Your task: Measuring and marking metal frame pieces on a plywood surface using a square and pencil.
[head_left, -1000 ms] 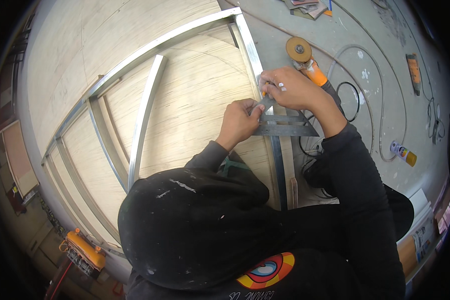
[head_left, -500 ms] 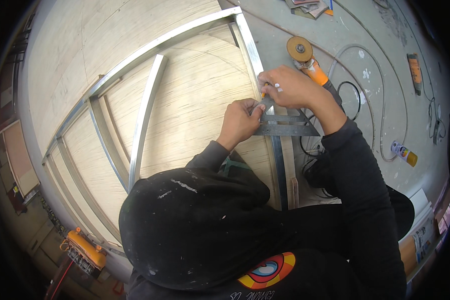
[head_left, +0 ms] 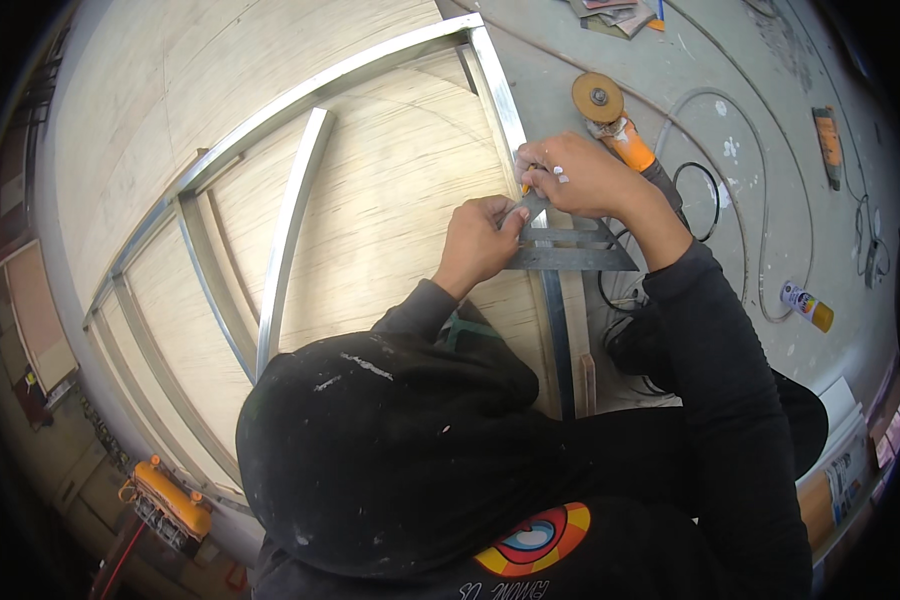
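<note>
A dark grey triangular speed square (head_left: pixel 575 258) lies across the right-hand metal tube of a frame (head_left: pixel 498 88). My left hand (head_left: pixel 480 240) pinches the square near its upper corner, thumb on top. Just above, my right hand (head_left: pixel 580 175) is closed around a short yellow pencil (head_left: pixel 527 187), its tip down at the tube beside the square's edge. Most of the pencil is hidden by my fingers. To the left, a loose metal tube (head_left: pixel 295 230) slants across the plywood sheet (head_left: pixel 400 180) inside the frame.
An angle grinder (head_left: pixel 625 140) with a tan disc lies right of the frame, close to my right hand. Hoses and cords curl over the grey floor. A spray can (head_left: pixel 808 306) and an orange tool (head_left: pixel 828 145) lie farther right. An orange compressor (head_left: pixel 170 497) stands at lower left.
Almost nothing differs. My right hand and the pencil have shifted very slightly at the tube; my left hand stays on the speed square.
</note>
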A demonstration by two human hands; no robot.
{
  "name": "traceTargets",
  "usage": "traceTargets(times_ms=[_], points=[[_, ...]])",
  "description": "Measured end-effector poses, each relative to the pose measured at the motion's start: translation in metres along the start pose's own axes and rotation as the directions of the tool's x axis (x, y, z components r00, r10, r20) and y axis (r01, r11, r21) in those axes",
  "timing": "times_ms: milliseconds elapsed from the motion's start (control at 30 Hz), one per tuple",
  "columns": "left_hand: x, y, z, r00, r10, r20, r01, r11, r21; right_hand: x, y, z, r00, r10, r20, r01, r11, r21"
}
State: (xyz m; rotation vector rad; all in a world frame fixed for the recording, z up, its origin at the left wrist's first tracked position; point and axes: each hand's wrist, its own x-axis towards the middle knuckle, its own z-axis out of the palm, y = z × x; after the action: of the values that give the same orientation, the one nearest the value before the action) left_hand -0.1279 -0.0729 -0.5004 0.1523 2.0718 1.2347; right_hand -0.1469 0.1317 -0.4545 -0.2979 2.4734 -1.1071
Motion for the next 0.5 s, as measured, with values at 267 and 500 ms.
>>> traceTargets(times_ms=[267, 500], points=[[0.000, 0.001, 0.002, 1.000, -0.020, 0.013, 0.020, 1.000, 0.009, -0.003, 0.007, -0.009, 0.995, 0.069, -0.072, -0.085, 0.963, -0.255], [-0.001, 0.005, 0.002, 0.997, -0.059, 0.054, 0.060, 0.998, -0.003, -0.019, 0.035, -0.010, 0.922, 0.055, -0.384, -0.088, 0.994, -0.069]])
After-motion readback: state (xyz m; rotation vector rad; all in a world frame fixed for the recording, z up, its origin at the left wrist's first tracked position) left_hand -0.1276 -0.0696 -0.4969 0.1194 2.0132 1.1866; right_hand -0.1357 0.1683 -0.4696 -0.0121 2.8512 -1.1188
